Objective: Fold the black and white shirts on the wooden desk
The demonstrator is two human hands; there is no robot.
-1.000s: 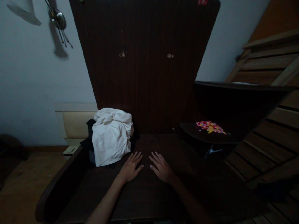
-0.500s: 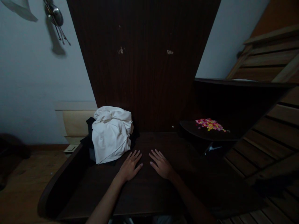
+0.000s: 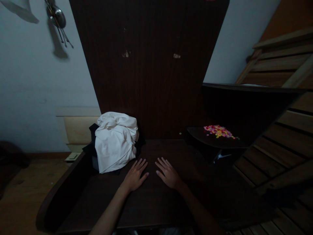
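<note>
My left hand (image 3: 136, 175) lies palm down on the dark wooden desk (image 3: 151, 207), fingers spread and holding nothing. Just beyond it, to the left, a crumpled white cloth (image 3: 115, 143) is heaped over darker fabric (image 3: 93, 130). My right hand (image 3: 167, 173) rests flat on the same desktop, its fingers apart, with nothing under it that I can see. A narrow strip of desk separates the two thumbs.
A low curved shelf (image 3: 195, 133) on the right bears a pile of small pink, red and yellow pieces (image 3: 220, 131). A tall dark panel (image 3: 151, 81) rises behind the desk. Wooden slats (image 3: 281, 140) stand at far right; a metal wall lamp (image 3: 57, 18) hangs upper left.
The whole view shifts slightly as the head moves. Both hands stay in place on the desk, and the cloth and coloured pieces have not moved.
</note>
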